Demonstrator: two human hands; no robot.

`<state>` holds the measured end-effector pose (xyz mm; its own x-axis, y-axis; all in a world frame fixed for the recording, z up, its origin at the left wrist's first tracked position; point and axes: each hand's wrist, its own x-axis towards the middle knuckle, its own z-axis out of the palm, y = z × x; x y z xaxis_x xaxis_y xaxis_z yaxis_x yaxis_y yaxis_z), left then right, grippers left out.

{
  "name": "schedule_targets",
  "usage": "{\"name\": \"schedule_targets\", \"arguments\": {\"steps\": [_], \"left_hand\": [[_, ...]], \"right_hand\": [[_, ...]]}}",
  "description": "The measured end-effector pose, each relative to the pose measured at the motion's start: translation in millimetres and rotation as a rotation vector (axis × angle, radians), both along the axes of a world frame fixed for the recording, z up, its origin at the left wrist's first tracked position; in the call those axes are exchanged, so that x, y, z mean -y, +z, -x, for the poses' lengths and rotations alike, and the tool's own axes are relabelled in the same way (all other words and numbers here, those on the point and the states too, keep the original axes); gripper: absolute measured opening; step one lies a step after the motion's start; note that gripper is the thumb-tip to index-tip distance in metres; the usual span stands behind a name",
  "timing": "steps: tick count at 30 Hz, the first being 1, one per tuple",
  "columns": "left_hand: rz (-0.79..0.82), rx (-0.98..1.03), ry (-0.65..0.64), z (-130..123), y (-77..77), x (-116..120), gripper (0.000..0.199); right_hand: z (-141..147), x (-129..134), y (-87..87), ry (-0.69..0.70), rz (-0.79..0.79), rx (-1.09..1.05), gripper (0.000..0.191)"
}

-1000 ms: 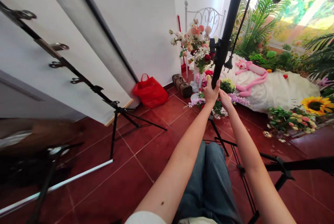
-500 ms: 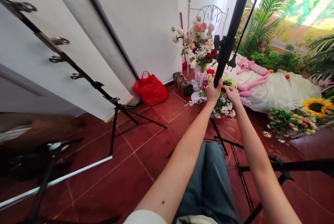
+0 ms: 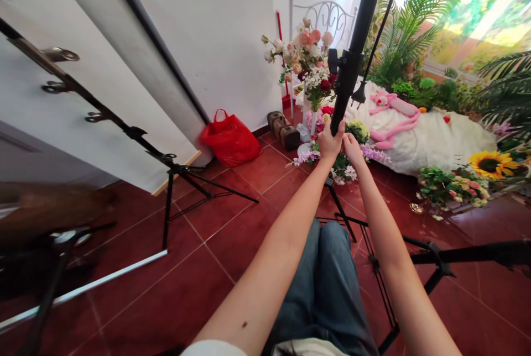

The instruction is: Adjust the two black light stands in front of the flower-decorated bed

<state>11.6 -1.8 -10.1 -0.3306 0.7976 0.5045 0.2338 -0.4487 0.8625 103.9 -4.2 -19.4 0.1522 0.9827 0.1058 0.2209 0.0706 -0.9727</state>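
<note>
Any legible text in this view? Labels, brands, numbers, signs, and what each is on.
No readable text anywhere.
Black stand pole, held in the left hand: no marking legible.
Red bag: no print legible.
Plug: too small to tell whether it is marked.
Dark items at the lower left: too blurred to tell.

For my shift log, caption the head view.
Left hand grips black pole; right hand beside it, near flowers.

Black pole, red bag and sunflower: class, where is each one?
Black pole (image 3: 349,68), head view: on its collar.
Red bag (image 3: 233,141), head view: on its side.
Sunflower (image 3: 490,165), head view: on its dark centre.
</note>
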Motion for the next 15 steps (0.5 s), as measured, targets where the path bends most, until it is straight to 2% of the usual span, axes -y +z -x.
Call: {"name": "schedule_targets", "arguments": {"steps": [3, 7, 9, 12, 15], "left_hand": [[0.004, -0.009, 0.000, 0.4, 1.8, 1.7, 0.053], [0.003, -0.028, 0.008, 1.0, 5.3, 5.3, 0.058], [0.004, -0.029, 0.006, 1.1, 6.2, 7.1, 0.060], [0.010, -0.021, -0.009, 0.8, 5.4, 8.2, 0.062], [0.023, -0.023, -0.029, 0.9, 2.4, 6.5, 0.062]], "right_hand": [[-2.4, 5.2, -7.9, 0.026, 0.038, -0.180, 0.016], [-6.8, 13.6, -11.7, 0.009, 0.022, -0.421, 0.038], [-9.1, 15.1, -5.1, -0.047, -0.070, -0.464, 0.038], [-11.1, 15.8, 22.5, -0.168, -0.373, -0.384, 0.036], [-5.6, 18.1, 65.7, -0.133, -0.697, -0.076, 0.059]]}}
